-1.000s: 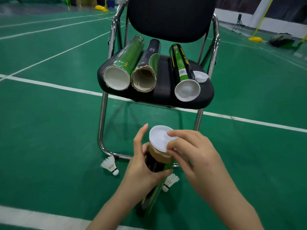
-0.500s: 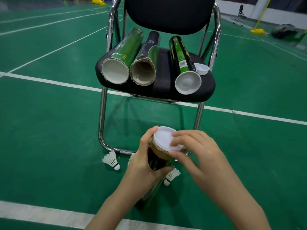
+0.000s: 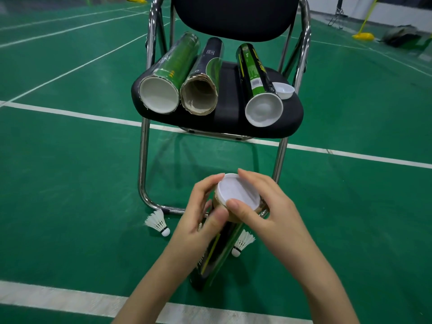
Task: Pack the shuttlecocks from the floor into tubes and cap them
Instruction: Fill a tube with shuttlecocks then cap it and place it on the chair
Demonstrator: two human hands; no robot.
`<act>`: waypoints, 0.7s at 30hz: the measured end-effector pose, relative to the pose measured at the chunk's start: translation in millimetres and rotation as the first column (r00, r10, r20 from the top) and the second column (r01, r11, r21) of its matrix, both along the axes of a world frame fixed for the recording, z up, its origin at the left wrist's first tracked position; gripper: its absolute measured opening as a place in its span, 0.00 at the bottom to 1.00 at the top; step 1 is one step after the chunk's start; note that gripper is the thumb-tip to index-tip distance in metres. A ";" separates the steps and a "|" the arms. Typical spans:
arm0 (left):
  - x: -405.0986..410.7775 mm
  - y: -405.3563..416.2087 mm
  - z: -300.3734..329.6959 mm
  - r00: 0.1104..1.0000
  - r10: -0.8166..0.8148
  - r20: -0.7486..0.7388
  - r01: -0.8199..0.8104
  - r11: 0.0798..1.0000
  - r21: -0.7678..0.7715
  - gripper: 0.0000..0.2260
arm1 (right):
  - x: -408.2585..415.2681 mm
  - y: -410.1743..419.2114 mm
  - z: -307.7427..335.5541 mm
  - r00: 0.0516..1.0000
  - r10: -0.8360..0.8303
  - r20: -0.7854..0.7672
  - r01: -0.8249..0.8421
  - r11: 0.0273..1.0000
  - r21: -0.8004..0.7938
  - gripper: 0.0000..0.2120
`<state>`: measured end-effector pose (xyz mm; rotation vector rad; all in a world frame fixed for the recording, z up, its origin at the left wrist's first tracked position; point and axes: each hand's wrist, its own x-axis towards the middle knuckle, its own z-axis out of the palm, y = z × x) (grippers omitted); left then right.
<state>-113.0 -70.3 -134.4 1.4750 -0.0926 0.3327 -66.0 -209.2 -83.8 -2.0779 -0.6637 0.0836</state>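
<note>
Right hand (image 3: 268, 206) fingers curled on white cap (image 3: 237, 191), left hand (image 3: 201, 220) apparently gripping tube (image 3: 216, 256)

Indoor badminton court: green sports floor (image 3: 70, 183) w/ white boundary lines (image 3: 70, 114), yellow net-post bases (image 3: 363, 36) in bkgd, feather shuttlecocks (image 3: 157, 222) on floor, shuttle tubes (image 3: 173, 73) lying on a black folding chair (image 3: 233, 17), kit bag (image 3: 401, 36) at far side.
</note>
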 end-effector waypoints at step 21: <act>-3.7 -5.1 24.0 0.970 -0.007 -0.242 -0.067 0.953 -0.295 0.14 | -4.8 -6.7 -0.4 0.973 0.001 -0.232 0.008 0.999 0.036 0.27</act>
